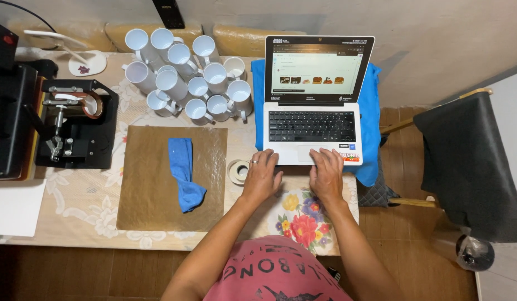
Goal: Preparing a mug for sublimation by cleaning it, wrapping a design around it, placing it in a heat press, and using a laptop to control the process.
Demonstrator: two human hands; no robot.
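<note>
A cluster of white mugs (187, 72) crowds the far side of a table (85, 206) covered in a floral cloth, beside a black mug heat press (75, 124) and a larger black machine (7, 106) at the left edge. A brown mat (152, 200) carries a crumpled blue cloth (184, 173), with a roll of tape (237, 171) just beside it. White paper (14, 207) lies at the table's left end. A chair draped in dark fabric (470, 167) stands to the right, on wooden flooring.
</note>
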